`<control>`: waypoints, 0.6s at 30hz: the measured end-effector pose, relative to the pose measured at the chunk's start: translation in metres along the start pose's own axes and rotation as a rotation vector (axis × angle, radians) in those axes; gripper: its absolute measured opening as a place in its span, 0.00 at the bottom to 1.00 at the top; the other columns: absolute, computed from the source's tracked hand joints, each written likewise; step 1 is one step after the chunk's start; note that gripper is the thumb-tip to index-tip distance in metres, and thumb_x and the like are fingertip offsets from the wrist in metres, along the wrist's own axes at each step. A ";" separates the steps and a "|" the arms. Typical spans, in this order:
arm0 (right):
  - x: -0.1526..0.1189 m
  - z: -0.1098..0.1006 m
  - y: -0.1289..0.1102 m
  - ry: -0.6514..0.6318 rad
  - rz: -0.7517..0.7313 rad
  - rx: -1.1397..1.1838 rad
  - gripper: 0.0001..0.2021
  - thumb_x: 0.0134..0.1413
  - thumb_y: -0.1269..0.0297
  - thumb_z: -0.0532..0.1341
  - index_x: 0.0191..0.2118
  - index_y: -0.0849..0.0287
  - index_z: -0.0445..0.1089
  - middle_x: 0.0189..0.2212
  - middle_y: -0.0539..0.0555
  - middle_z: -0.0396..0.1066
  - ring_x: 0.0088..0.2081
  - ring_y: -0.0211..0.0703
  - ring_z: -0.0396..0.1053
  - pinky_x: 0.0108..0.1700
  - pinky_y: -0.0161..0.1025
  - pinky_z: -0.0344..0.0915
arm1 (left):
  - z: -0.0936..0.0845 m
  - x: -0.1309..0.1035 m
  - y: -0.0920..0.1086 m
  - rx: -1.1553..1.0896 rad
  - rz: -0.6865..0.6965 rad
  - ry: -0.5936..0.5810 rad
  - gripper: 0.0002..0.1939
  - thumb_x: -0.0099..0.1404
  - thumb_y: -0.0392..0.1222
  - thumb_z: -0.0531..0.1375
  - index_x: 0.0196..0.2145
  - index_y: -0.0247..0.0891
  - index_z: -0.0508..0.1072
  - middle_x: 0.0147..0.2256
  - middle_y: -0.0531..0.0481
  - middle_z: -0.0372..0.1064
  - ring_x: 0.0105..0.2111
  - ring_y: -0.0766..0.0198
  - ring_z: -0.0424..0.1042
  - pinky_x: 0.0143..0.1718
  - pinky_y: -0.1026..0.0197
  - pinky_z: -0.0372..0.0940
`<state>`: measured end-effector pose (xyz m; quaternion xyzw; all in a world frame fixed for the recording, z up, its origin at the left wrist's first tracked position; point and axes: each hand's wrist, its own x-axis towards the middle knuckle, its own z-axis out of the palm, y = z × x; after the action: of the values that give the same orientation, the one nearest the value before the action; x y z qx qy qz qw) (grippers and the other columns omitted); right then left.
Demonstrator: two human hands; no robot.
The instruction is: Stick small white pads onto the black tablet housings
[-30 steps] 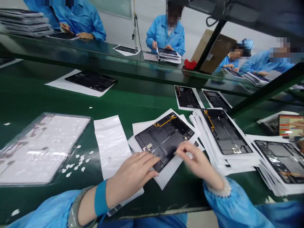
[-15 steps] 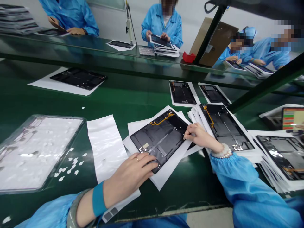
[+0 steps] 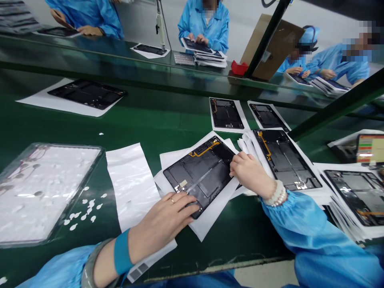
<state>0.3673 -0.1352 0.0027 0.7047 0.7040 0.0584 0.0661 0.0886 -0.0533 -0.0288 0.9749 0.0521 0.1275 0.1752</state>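
An open black tablet housing (image 3: 198,176), with an orange flex cable and a small circuit board inside, lies slanted on white paper sheets (image 3: 205,228). My left hand (image 3: 169,212) rests across its near left corner, fingers stretched out. At the right edge of the housing, my right hand (image 3: 247,172) is closed in a pinch; its fingertips are turned away, and what they grip is hidden. Just beyond that wrist lies a second tablet housing (image 3: 286,162) on stacked paper.
To the left are a clear-covered white sheet (image 3: 60,188), several loose white tabs (image 3: 90,206) and a white paper strip (image 3: 129,180). More housings lie at back left (image 3: 87,94) and far right (image 3: 357,192). A green post (image 3: 339,102) slants across the right; co-workers sit opposite.
My right hand has shifted slightly down and left along the housing's edge, its fingers more curled. My left hand stays put. The view has tilted slightly; a co-worker opposite has lowered a tablet housing.
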 end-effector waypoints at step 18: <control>0.033 0.011 0.050 -0.138 0.472 0.195 0.12 0.59 0.58 0.55 0.32 0.56 0.72 0.29 0.54 0.75 0.33 0.45 0.73 0.29 0.35 0.59 | 0.009 -0.005 -0.009 0.094 0.151 0.074 0.16 0.64 0.24 0.48 0.42 0.38 0.69 0.39 0.47 0.69 0.41 0.59 0.68 0.41 0.58 0.65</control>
<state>0.4187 -0.1024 0.0003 0.8546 0.5165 -0.0442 0.0306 0.0855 -0.0488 -0.0408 0.9778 -0.0090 0.1735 0.1172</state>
